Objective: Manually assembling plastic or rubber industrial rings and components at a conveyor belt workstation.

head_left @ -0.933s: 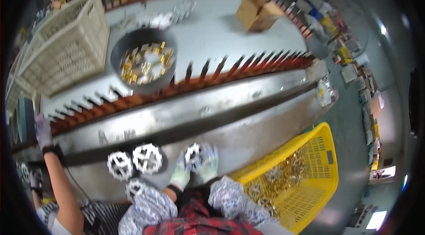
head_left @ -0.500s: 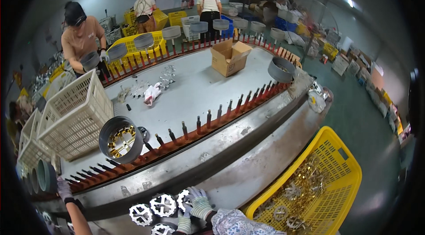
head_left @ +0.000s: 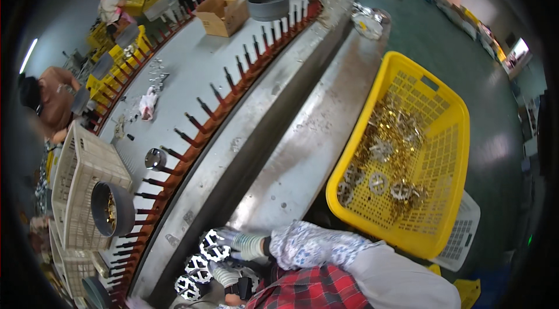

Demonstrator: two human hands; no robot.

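Observation:
Both my hands wear grey gloves with striped cuffs, low in the picture, left of the red plaid cloth over my lap. My right hand [head_left: 240, 243], reaching in from a floral sleeve, has its fingers at the edge of a white wheel-shaped part [head_left: 215, 245] with toothed cutouts and seems to grip it. Just below, my left hand [head_left: 226, 276] lies by a second wheel-shaped part [head_left: 198, 268]; its fingers are blurred and partly hidden. A third wheel-shaped part [head_left: 188, 288] sits lower left. Another one [head_left: 250, 279] shows partly beside my left wrist.
A yellow crate [head_left: 402, 216] with gold and silver parts stands at right. Beyond the metal ledge [head_left: 279, 192] curves a row of upright pegs [head_left: 201, 124], some bearing grey round holders [head_left: 112, 209]. White crates [head_left: 93, 163], a cardboard box [head_left: 224, 15] and co-workers [head_left: 55, 96] are farther off.
The view has swung right and down, so the yellow crate and my lap show more fully. My right hand stays at a wheel-shaped part; the hands and parts appear farther left and lower.

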